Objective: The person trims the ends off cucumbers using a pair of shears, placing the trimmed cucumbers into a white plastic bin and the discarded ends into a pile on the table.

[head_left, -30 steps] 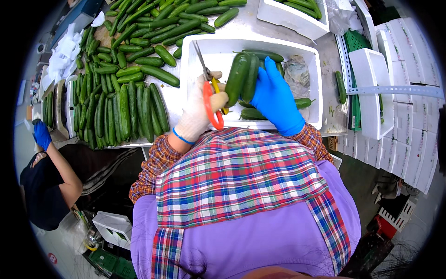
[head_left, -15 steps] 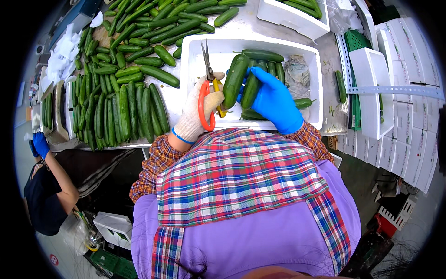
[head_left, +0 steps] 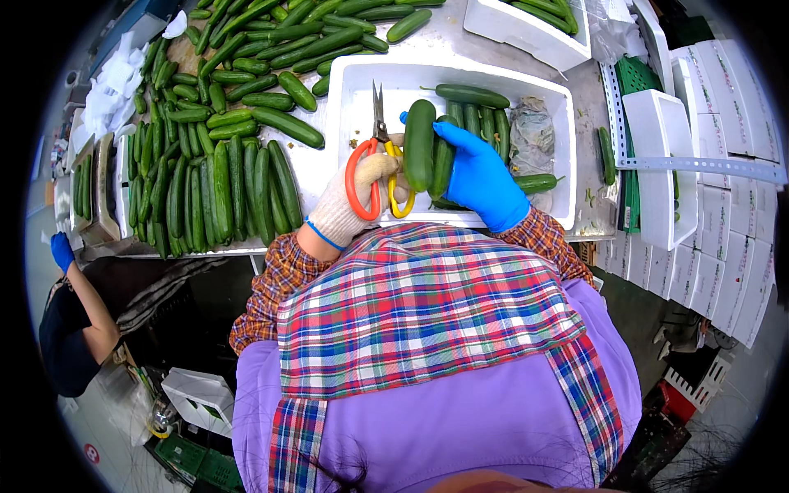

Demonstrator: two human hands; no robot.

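My left hand [head_left: 352,204], in a white knit glove, is closed round scissors [head_left: 362,177] with one red and one yellow handle. Their blades point away from me, the tips slightly apart. In a blue glove, my right hand [head_left: 491,179] holds two cucumbers side by side: a thick one [head_left: 420,144] and a slimmer one [head_left: 442,162] partly covered by its fingers. Both are held over a white foam box [head_left: 564,197]. Inside the box lie several more cucumbers [head_left: 472,95] and a crumpled, wet-looking plastic sheet [head_left: 532,131].
A big heap of cucumbers [head_left: 222,185] covers the table to the left. Another foam box [head_left: 526,33] with cucumbers stands at the far right, near a perforated metal rail [head_left: 699,166] and stacked white cartons [head_left: 723,222]. At far left is a co-worker's blue-gloved hand [head_left: 62,251].
The scissors' handles have spread apart and the scissors have shifted slightly right. The two cucumbers in my right hand have turned more upright. The co-worker's arm has moved left.
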